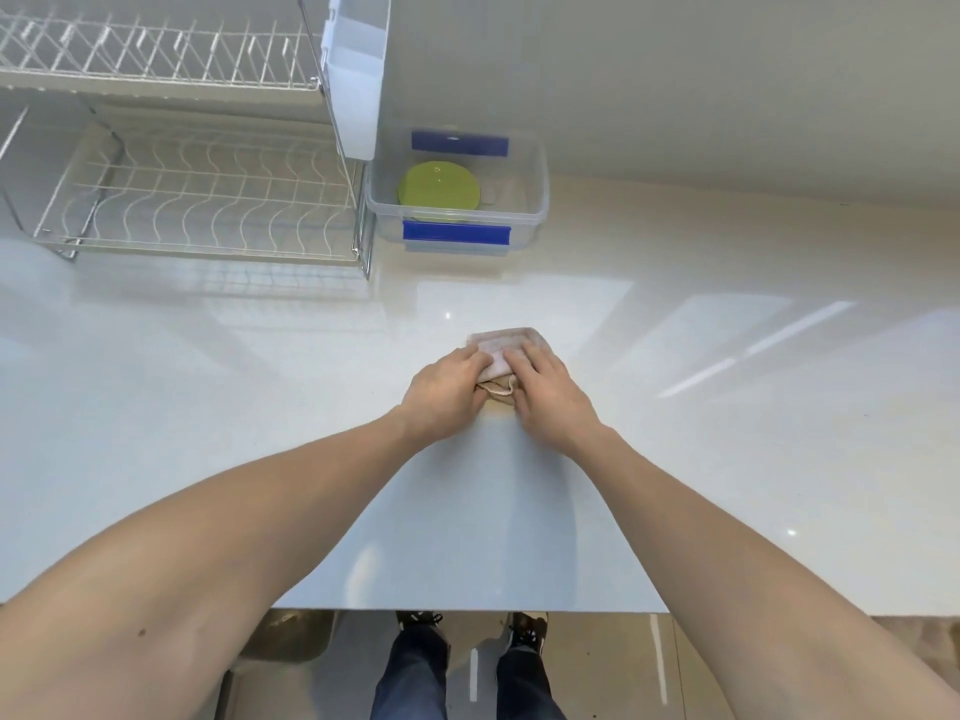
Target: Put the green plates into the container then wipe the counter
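Observation:
Green plates (439,191) lie stacked inside a clear plastic container (540,200) with blue clips, at the back of the white counter (260,387). In the counter's middle lies a folded beige cloth (506,345). My left hand (447,394) and my right hand (545,394) both press down on the cloth's near part, fingers gripping it. The near edge of the cloth is partly hidden under my hands.
A two-level wire dish rack (197,200) stands at the back left, right beside the container, with a white plastic holder (356,70) hanging on its side. The wall runs behind. The counter's front edge (467,610) is near my legs.

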